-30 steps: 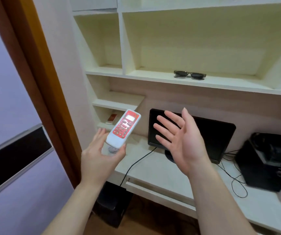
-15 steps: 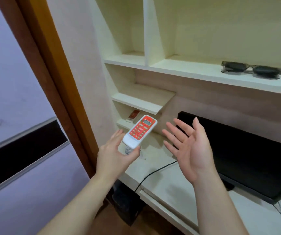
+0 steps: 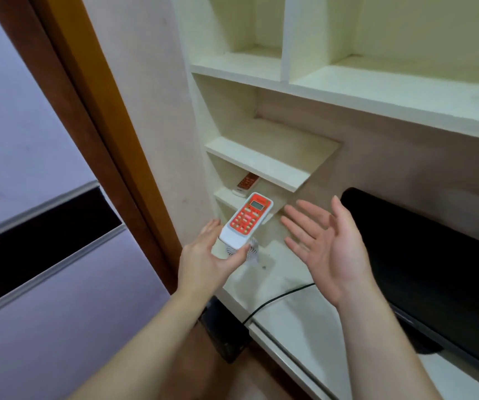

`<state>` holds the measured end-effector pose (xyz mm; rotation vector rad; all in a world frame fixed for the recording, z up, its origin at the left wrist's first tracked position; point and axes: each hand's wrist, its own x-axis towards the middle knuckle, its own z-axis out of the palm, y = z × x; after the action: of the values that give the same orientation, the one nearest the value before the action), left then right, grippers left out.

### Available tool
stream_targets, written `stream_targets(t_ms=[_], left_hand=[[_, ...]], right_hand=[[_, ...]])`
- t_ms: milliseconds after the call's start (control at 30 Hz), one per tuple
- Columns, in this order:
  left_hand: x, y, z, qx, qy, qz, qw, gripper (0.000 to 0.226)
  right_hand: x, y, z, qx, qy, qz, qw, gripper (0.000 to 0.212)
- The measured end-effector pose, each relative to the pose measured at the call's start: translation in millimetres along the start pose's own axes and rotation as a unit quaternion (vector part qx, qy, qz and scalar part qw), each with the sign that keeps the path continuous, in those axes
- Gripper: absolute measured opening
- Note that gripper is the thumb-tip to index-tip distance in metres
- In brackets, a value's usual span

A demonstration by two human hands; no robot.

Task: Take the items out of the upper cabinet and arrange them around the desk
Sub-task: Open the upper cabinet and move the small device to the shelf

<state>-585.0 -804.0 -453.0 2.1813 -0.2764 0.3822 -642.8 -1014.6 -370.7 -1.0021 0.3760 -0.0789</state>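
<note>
Left hand (image 3: 203, 261) pinching the white lower end of the remote (image 3: 247, 218) between thumb and fingers: grip clamped on it. Remote tilted up and away, red keypad and small screen facing the camera, held in the air above the left corner of the surface (image 3: 287, 310), just in front of the lowest small shelf (image 3: 226, 197). Second remote (image 3: 247, 182) lying on that shelf, partly hidden under the shelf above. Right hand (image 3: 327, 249) beside the held remote, apart from it, palm turned left, fingers spread and straight, holding nothing. Small round fan (image 3: 251, 249) under the remote. Black monitor (image 3: 434, 272) to the right; black cable (image 3: 278, 301) across the surface.
</note>
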Motion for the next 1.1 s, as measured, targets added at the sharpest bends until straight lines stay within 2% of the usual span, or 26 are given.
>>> stream_targets(t_ms=[167, 333, 433, 667, 833, 1000, 1100], left_hand=[[26.4, -32.8, 26.9, -0.023, -0.045, -0.014, 0.999, 0.061], [73.1, -58.1, 55.0, -0.05, -0.11, -0.018, 0.993, 0.041], [107.2, -77.7, 82.0, -0.008, -0.13, -0.03, 0.991, 0.059], [154.1, -103.8, 120.3, 0.017, -0.177, 0.008, 0.984, 0.047], [164.3, -127.9, 146.8, 0.082, -0.203, 0.054, 0.974, 0.074], [164.9, -125.8, 157.8, 0.104, -0.194, 0.067, 0.973, 0.08], [166.7, -126.9, 158.6, 0.079, -0.195, 0.054, 0.976, 0.079]], right_hand=[[23.6, 20.2, 13.7, -0.018, 0.049, 0.006, 0.999, 0.058], [40.5, 27.6, 31.9, -0.021, 0.121, -0.022, 0.992, 0.057], [47.0, 29.6, 39.9, -0.009, 0.155, -0.038, 0.987, 0.057], [49.9, 55.9, 54.6, 0.015, 0.211, -0.051, 0.976, 0.057], [53.0, 62.4, 68.4, 0.015, 0.234, -0.054, 0.97, 0.058], [63.0, 59.2, 81.9, 0.005, 0.238, -0.058, 0.969, 0.059], [71.8, 57.0, 91.0, -0.001, 0.241, -0.054, 0.969, 0.059]])
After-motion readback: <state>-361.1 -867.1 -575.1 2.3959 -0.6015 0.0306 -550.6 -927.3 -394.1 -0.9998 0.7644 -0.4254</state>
